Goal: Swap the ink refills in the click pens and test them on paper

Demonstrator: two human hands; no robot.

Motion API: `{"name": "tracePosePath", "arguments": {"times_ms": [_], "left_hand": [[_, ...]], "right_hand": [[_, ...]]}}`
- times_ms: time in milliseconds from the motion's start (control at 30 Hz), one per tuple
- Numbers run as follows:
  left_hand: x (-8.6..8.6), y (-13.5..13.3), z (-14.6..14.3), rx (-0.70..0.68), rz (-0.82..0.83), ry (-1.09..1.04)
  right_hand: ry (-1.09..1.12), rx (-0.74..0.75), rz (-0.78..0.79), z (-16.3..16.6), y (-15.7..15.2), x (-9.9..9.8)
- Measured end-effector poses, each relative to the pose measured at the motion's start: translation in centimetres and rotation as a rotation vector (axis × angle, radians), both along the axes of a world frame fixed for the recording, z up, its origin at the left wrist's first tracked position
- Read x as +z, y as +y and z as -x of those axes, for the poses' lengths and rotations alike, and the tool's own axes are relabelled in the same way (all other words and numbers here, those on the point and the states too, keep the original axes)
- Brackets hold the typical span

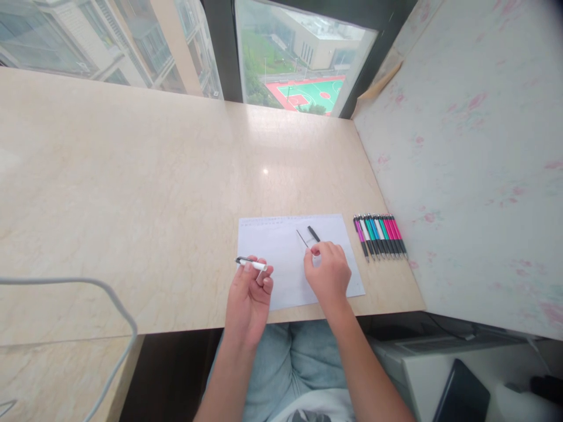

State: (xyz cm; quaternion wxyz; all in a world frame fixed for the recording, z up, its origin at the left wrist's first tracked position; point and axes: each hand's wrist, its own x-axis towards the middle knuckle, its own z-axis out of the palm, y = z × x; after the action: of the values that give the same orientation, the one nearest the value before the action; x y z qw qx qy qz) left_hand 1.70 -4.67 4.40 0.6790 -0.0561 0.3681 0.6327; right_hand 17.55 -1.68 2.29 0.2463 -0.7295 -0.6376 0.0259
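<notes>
My left hand (251, 287) holds a white pen barrel (257, 265) with a black clip end, its open end pointing right, above the left edge of a paper sheet (281, 287). Over the right part of the sheet, my right hand (328, 271) pinches a thin dark pen refill (301, 238) between thumb and fingertips; the refill slants up to the left. Just beyond those fingers, a black pen grip section (313, 233) lies on the paper. Small writing runs along the top of the sheet. Part of the right side of the paper is hidden by my right hand.
Several coloured pens (380, 236) lie in a tidy row right of the paper, near the flowered wall (475, 164). A grey cable (105, 287) loops over the counter (132, 205) at the left. The window (303, 58) stands behind, and the counter's front edge borders my lap.
</notes>
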Motion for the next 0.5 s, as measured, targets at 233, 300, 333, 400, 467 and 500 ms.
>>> {"name": "tracePosePath", "arguments": {"times_ms": [233,300,333,400,467,500], "left_hand": [[0.1,-0.1,0.2,-0.02,-0.033,0.048],[0.1,-0.2,0.2,-0.034,-0.048,0.076],[0.1,-0.2,0.2,-0.04,-0.051,0.094],[0.0,-0.2,0.1,-0.051,-0.047,0.134],[-0.1,-0.2,0.0,-0.056,-0.043,0.174],[-0.2,-0.3,-0.1,-0.058,-0.044,0.197]], "right_hand": [[0.039,-0.046,0.04,0.4,0.3,0.3],[0.125,-0.003,0.017,0.0,-0.3,0.5],[0.196,0.025,0.013,-0.2,-0.6,0.7],[0.426,0.077,0.047,-0.3,-1.3,1.2],[0.798,0.087,0.136,0.1,-2.1,1.8],[1.029,0.064,0.188,0.4,-2.5,2.1]]}}
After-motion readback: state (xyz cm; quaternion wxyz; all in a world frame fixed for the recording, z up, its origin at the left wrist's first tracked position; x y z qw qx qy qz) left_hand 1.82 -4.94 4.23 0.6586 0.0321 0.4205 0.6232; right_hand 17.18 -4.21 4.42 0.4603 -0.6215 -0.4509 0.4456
